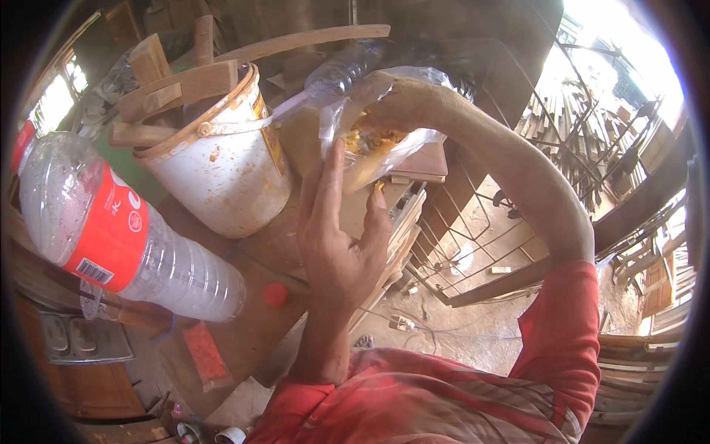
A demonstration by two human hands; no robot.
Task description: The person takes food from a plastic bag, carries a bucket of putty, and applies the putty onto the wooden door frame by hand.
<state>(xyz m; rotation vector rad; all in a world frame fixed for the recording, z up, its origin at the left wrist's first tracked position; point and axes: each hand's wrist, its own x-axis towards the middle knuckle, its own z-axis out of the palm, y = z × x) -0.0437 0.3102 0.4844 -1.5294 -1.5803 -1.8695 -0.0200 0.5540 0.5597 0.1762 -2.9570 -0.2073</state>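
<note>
A clear plastic bag (425, 139) with yellow crumbly food (373, 140) inside lies at the upper middle. My right hand (381, 100) bends over its mouth from the far side, its fingers hidden in the bag and among the food. My left hand (340, 244) is raised at the bag's near left, fingers stretched along its edge and thumb apart. A small yellow crumb (379, 186) sticks to the left thumb tip. Left of that hand stands a large clear bottle (170, 248) with a red label, appearing tilted in the picture.
A stained white bucket (229, 177) full of wood offcuts stands at the back left. Behind the bag lies another clear bottle (340, 70). A red cap (274, 294) and a red packet (205, 354) rest on the table. A metal grille (473, 237) is at the right.
</note>
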